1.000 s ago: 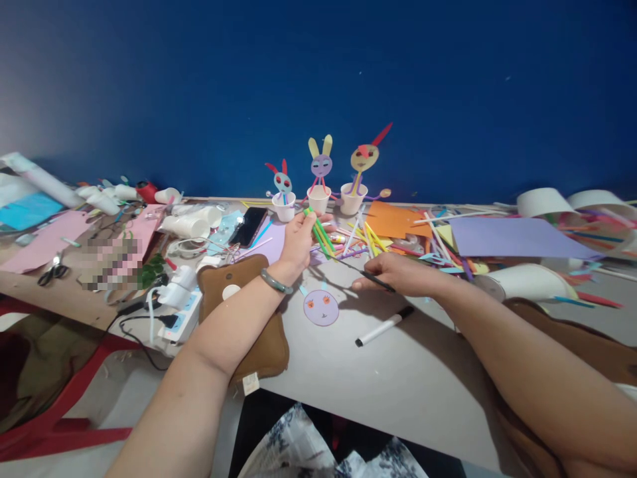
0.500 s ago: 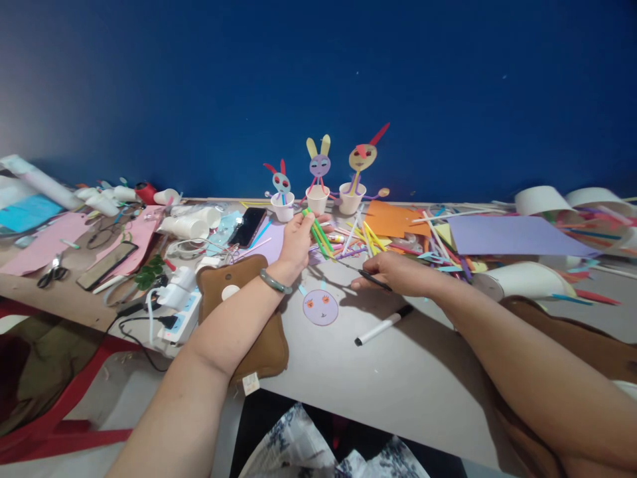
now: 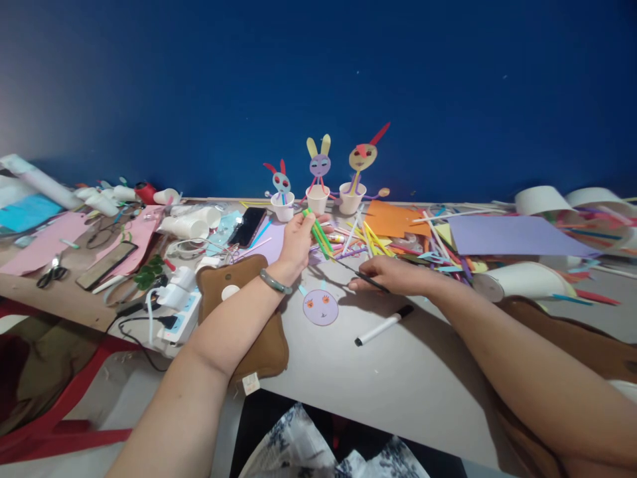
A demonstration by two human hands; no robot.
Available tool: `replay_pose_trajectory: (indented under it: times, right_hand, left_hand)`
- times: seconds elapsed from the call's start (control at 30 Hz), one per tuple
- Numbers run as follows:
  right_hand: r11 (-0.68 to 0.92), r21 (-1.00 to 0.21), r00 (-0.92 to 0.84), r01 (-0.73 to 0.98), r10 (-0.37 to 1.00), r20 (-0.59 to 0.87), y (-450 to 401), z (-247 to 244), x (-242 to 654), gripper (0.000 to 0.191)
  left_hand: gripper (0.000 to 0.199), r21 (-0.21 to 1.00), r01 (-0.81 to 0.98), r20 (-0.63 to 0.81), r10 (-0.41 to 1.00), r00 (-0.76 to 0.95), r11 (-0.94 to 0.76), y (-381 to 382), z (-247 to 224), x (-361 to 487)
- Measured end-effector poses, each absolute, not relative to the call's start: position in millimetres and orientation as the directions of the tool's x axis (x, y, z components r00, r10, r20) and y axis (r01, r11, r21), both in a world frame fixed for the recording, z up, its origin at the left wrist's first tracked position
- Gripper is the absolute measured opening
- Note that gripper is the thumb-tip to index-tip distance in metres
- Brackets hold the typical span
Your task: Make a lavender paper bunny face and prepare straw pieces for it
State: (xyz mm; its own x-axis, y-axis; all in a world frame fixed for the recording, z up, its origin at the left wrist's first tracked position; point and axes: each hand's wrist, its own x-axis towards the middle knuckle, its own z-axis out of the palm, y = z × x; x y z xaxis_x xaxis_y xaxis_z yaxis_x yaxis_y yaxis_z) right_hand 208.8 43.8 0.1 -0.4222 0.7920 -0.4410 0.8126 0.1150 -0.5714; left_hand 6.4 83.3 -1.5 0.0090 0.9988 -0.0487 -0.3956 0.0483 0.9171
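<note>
Green and yellow sticks (image 3: 321,238) are pinched in my left hand (image 3: 300,240), their lower ends pointing down toward the right. My right hand (image 3: 381,274) grips black-handled scissors (image 3: 354,271), whose blades reach left to the lower ends of the sticks. Below them a round purple paper face (image 3: 320,307) with orange eyes and light blue ears lies flat on the grey table (image 3: 348,372). A white marker with a black cap (image 3: 383,326) rests to its right.
Three paper-faced figures stand in white cups (image 3: 317,199) at the back. Loose coloured sticks (image 3: 373,240) and orange paper (image 3: 395,219) lie behind my right hand. A brown cushion (image 3: 269,338), a power strip (image 3: 184,318) and a phone (image 3: 247,227) are to the left.
My right hand has shifted slightly left with the scissors. My left hand and the sticks look almost unmoved.
</note>
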Motion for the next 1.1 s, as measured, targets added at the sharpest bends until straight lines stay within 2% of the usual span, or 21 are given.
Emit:
replay_pose_trajectory:
  times: [0.7, 1.1]
  right_hand:
    - [0.212, -0.537, -0.463, 0.817, 0.797, -0.389, 40.8, 2.3, 201.8, 0.064]
    - [0.149, -0.512, -0.387, 0.846, 0.832, -0.398, 38.4, 5.9, 199.3, 0.066]
  left_hand:
    - [0.013, 0.909, -0.412, -0.076, 0.997, -0.006, 0.067, 79.6, 0.7, 10.1]
    - [0.011, 0.908, -0.412, -0.085, 0.996, 0.003, 0.078, 77.8, 2.1, 11.0]
